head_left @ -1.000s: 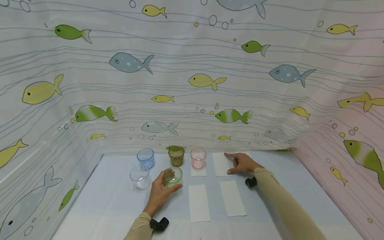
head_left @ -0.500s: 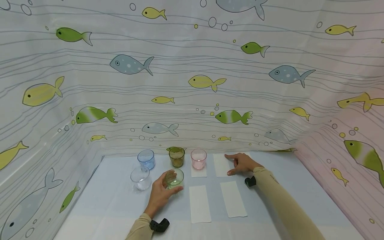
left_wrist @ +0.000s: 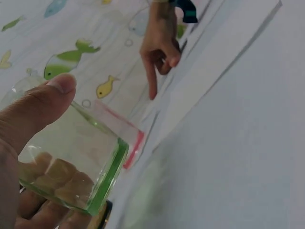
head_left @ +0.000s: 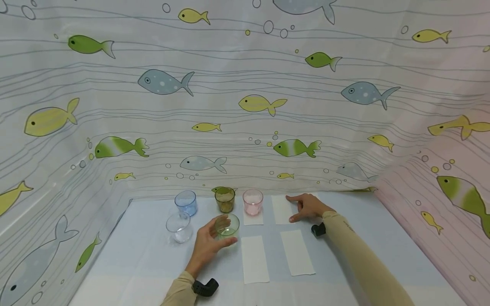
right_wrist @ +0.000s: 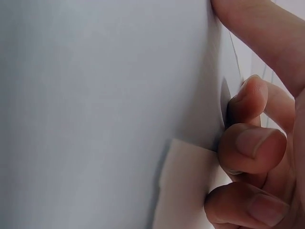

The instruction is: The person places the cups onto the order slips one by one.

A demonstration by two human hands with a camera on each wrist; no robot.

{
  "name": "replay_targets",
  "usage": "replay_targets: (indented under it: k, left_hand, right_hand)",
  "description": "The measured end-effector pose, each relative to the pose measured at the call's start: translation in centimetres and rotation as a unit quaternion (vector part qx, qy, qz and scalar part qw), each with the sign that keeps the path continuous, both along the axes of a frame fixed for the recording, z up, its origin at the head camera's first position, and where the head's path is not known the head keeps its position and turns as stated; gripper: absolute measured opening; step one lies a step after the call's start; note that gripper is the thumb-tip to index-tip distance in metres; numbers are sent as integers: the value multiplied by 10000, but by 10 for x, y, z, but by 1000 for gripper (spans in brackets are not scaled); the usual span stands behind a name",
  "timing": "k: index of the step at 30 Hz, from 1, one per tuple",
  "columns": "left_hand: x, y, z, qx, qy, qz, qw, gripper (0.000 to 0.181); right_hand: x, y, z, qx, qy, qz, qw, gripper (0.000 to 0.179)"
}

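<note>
My left hand (head_left: 206, 246) grips a clear green glass (head_left: 229, 231) by its side, thumb toward the front and fingers behind. In the left wrist view the glass (left_wrist: 71, 157) is held over the white table, its thick green base lowest and a faint green tint on the cloth under it. At the back right, my right hand (head_left: 313, 207) rests at a white paper strip (head_left: 281, 210). Its index finger reaches the strip's far edge and the thumb lies by the near right corner. The other fingers (right_wrist: 252, 148) are curled in the right wrist view.
A pink glass (head_left: 253, 203) stands on another paper strip (head_left: 253, 220). Two more strips lie in front, one left (head_left: 255, 260) and one right (head_left: 297, 253). Brown (head_left: 224, 202), blue (head_left: 186, 204) and colourless (head_left: 179, 228) glasses stand at the left. A fish-patterned curtain (head_left: 245, 127) surrounds the table.
My left hand has moved slightly right with the green glass, closer to the paper strips. The right hand stays where it was.
</note>
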State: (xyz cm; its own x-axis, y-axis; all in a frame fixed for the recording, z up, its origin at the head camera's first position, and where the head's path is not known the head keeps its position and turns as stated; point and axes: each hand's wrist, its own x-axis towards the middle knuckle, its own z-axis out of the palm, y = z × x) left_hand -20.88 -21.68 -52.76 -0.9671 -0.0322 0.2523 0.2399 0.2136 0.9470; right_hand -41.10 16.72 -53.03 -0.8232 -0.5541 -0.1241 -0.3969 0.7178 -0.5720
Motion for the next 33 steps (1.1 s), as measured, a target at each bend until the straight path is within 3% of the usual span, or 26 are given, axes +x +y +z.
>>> replay_targets:
  k: [10,24,33]
  left_hand:
    - [-13,21,28,-362,222,-316,9986,75]
    - [-48,52,75,-277,793,-891,9925,72]
    - [-73,70,100,-368,813,-1080,9901,74]
  right_hand:
    - [2,0,2,-149,-198,-44,9997,101]
    - [0,1,0,-80,-243,-187,9995,100]
    - [0,-1,-1,-54,-221,-264,9994,100]
